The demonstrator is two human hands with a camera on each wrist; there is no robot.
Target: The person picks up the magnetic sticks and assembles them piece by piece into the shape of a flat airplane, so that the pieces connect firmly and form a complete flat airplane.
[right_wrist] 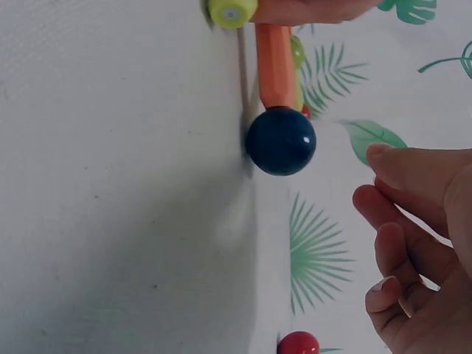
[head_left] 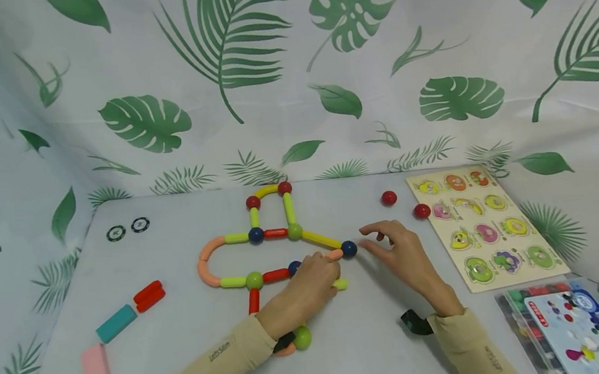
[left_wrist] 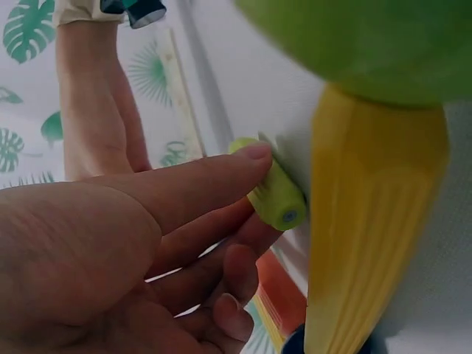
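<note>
My left hand (head_left: 311, 285) reaches over a figure of magnetic rods and balls and pinches a short lime-green rod (left_wrist: 277, 193) between thumb and fingers. The rod's near end shows a small metal disc. Beside that hand, an orange rod (right_wrist: 276, 70) runs to a dark blue ball (head_left: 349, 249), where a yellow rod (head_left: 321, 239) also ends. Just right of this ball is my right hand (head_left: 403, 255), thumb and forefinger apart with nothing between them. My left hand and sleeve hide part of the figure's lower half.
Two red balls (head_left: 389, 198) lie near a wooden fruit puzzle board (head_left: 456, 255) at right. A plastic box of magnetic pieces (head_left: 580, 327) stands at the near right. Teal (head_left: 117, 323), pink (head_left: 95, 366) and red pieces (head_left: 149, 296) lie left, with two black-and-white discs (head_left: 116, 233) behind.
</note>
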